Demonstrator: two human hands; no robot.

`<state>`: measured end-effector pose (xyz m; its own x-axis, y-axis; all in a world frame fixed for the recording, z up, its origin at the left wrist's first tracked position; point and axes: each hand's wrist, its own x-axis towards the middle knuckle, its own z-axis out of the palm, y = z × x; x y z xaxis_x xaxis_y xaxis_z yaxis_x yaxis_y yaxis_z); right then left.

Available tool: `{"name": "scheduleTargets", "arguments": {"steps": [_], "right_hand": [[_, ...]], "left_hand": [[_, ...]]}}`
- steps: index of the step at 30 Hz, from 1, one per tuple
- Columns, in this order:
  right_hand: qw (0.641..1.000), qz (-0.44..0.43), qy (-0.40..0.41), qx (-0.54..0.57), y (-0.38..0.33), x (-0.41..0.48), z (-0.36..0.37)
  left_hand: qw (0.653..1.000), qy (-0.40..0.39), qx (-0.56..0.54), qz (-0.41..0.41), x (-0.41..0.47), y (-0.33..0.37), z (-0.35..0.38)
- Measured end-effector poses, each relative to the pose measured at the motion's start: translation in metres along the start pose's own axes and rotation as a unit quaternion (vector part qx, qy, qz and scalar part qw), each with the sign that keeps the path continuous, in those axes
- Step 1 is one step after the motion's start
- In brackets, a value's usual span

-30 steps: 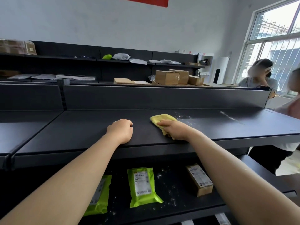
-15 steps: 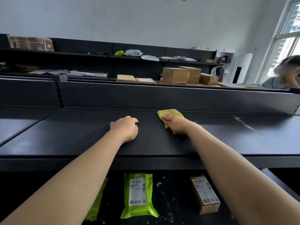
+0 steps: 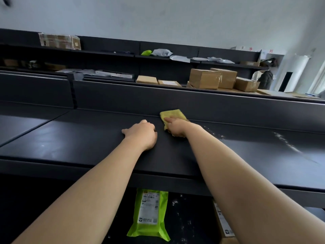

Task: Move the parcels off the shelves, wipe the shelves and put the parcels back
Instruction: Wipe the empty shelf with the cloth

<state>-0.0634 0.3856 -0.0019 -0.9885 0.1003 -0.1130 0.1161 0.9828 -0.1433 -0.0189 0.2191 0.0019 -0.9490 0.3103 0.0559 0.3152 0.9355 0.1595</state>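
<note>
Brown box [image 3: 224, 224], lower shelf [image 3: 190, 217]: mostly behind right forearm [image 3: 246, 182], cut off at bottom edge. Green parcel [image 3: 149, 213]: top hidden under upper shelf [image 3: 88, 141]; label print too small to read. Yellow cloth [image 3: 173, 114] partly under right hand [image 3: 177, 126].

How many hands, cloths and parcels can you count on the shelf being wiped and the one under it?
Hands: 2, left hand and right hand
Cloths: 1, yellow cloth
Parcels in view: 2, green bag and brown box
Total: 5
</note>
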Motion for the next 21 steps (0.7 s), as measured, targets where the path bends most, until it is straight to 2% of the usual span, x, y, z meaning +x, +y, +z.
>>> {"name": "scheduleTargets", "arguments": {"steps": [6,11,17,21], "right_hand": [[0.994,0.097,0.046,0.008,0.061,-0.019,-0.007],[0.984,0.173,0.02,0.023,0.093,-0.048,-0.004],[0.979,0.201,0.018,0.011,0.098,-0.087,0.003],[0.981,0.191,0.012,0.02,0.076,-0.108,0.008]], "left_hand": [[1.0,0.013,0.018,-0.017,-0.001,0.007,0.007],[0.999,0.018,0.017,-0.02,0.0,0.006,0.013],[1.0,0.021,0.015,0.005,-0.006,0.004,0.013],[0.997,0.051,-0.015,0.064,-0.017,0.003,0.014]]}}
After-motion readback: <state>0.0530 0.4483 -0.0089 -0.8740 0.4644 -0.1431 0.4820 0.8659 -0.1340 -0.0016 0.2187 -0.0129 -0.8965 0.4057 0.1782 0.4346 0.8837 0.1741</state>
